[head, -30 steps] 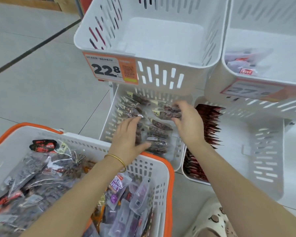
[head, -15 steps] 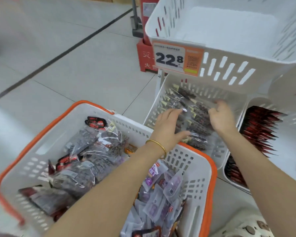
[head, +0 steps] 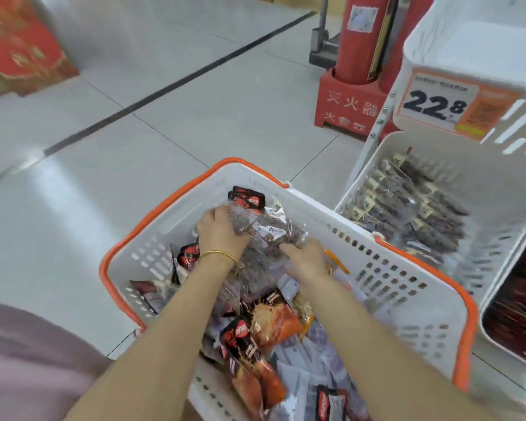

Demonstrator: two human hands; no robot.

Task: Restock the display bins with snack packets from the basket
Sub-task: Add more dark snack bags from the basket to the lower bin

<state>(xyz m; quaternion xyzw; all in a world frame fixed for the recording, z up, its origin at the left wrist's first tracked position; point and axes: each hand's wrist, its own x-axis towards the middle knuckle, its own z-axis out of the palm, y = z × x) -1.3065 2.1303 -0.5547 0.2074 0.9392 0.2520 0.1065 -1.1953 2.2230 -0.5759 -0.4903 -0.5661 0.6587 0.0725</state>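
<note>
Clear packet bundle (head: 264, 235) in basket (head: 176, 220), no longer bin (head: 389, 153), under 2 hands (head: 222, 230) (head: 305, 258)

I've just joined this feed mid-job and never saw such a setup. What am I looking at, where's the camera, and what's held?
No machine here: a person works bare-handed, and the picture comes from a camera on their head, looking down. On the tiled floor stands a white basket with an orange rim, full of mixed snack packets. The left hand and right hand both grip a clear bag of dark snacks inside it. Beside it, a display bin holds similar dark packets, under an upper bin with a 22.8 price tag.
</note>
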